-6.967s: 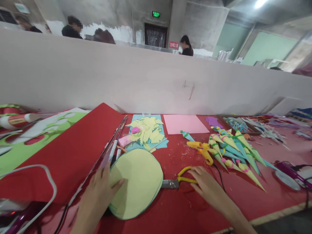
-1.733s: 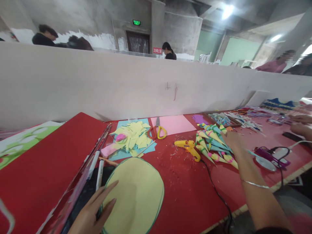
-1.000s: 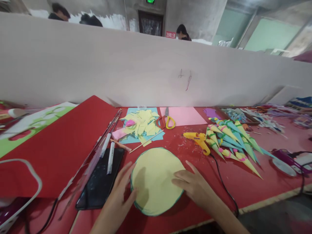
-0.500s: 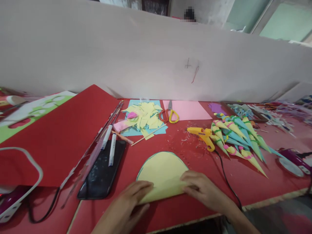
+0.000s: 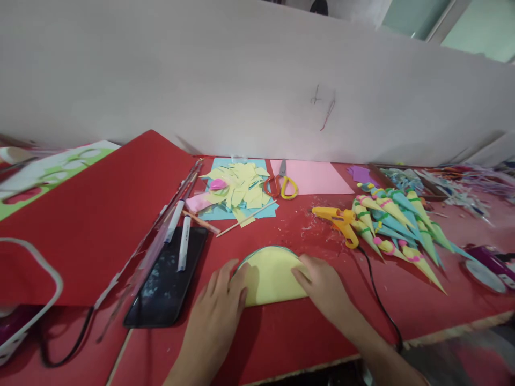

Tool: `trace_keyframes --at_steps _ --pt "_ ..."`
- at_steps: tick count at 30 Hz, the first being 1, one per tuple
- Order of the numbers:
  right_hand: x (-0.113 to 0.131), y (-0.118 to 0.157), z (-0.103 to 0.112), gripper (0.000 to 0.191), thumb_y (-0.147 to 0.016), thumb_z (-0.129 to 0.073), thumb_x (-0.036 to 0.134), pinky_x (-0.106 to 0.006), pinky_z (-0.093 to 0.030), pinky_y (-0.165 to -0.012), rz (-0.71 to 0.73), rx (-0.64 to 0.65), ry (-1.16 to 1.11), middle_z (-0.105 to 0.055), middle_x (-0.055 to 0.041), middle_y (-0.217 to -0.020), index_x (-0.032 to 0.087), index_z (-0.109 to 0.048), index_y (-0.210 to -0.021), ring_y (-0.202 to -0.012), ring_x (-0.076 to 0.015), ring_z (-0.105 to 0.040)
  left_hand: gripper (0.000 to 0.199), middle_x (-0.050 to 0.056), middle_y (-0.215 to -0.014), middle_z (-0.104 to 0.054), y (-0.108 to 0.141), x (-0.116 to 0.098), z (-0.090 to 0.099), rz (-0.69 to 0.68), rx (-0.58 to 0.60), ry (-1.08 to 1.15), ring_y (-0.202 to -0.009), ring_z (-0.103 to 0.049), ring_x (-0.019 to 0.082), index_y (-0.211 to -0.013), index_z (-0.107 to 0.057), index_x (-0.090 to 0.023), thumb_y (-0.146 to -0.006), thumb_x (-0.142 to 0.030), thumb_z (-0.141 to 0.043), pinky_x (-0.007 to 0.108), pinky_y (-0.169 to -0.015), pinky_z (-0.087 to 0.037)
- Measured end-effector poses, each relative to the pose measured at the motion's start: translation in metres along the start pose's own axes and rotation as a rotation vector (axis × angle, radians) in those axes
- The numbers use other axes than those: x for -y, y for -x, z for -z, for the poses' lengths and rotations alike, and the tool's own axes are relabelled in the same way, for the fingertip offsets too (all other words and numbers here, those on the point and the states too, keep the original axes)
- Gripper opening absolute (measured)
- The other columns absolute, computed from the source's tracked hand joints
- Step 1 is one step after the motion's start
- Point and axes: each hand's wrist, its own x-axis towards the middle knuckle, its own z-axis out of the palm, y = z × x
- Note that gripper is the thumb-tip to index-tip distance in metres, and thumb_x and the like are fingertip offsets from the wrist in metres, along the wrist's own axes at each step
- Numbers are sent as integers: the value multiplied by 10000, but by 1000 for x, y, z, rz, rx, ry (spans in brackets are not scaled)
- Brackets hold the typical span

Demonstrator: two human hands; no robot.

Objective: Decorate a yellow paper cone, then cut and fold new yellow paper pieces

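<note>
A round yellow sheet, seen open and flat a second ago, is now doubled over into a half-round of folded paper (image 5: 271, 279), lying on the red table (image 5: 277, 346) between the two hands. Its straight folded side faces the person; its curved side, marked in places by a thin blue-green rim, faces away. The left hand (image 5: 213, 313) covers the left end, its fingers bent and slightly apart, with the thumb side over the paper. The right hand (image 5: 328, 287) rests at the right end, forefinger and thumb a little apart, their tips on the sheet. Whether either hand also pinches the paper from beneath cannot be told. The change suggests that the first fold is essentially formed, the two halves appearing closely matched along the curve; how sharply the crease is set cannot be judged. Unheld, the layers might spring apart or slip out of line. Beyond the fold, the scissors (image 5: 282, 169) lie partly on a pink sheet (image 5: 322, 179), beside the paper scraps (image 5: 246, 187). The yellow glue gun (image 5: 341, 218) lies to the right, next to a pile of paper cones (image 5: 391, 210).
</note>
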Motion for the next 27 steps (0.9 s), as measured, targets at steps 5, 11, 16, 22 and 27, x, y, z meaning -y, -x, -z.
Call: trace_keyframes --at_steps 5,11,16,22,27 --pt "6 -1 -4 97 -816 -563 228 -264 -376 -568 16 -83 103 -633 -40 -696 170 -545 -740 -683 -205 -618 361 25 -1270 -556 -6 -18 -6 -341 8 -81 -1146 -512 196 -1213 -511 -202 -881 -223 -371 347 -906 -441" --pt "9 -9 2 115 -852 -518 209 -252 -337 -496 -3 0 175 -649 -30 -674 175 -536 -744 -634 -187 -644 582 35 -1351 -469 -7 -27 -8 -352 88 -18 -1215 -443 226 -1334 -361 -258 -829 -541 -419 388 -958 -377" --pt "11 -13 6 138 -874 -483 210 -254 -301 -459 -39 58 214 -658 -46 -666 169 -539 -755 -628 -202 -657 619 39 -1389 -412 -9 -26 -5 -331 171 44 -1243 -407 249 -1357 -316 -255 -833 -583 -351 414 -970 -359" --pt "14 -14 4 159 -885 -470 251 -254 -305 -447 -99 50 234 -651 -60 -631 169 -543 -770 -603 -215 -654 639 62 -1431 -319 -10 -26 -5 -291 320 114 -1280 -345 297 -1386 -212 -289 -833 -574 -358 512 -984 -327" --pt "14 -15 6 169 -887 -475 272 -251 -309 -448 -142 77 231 -655 -59 -632 170 -556 -780 -600 -210 -653 677 76 -1461 -246 -10 -26 -3 -282 398 183 -1306 -279 336 -1383 -128 -356 -804 -621 -359 603 -982 -274"
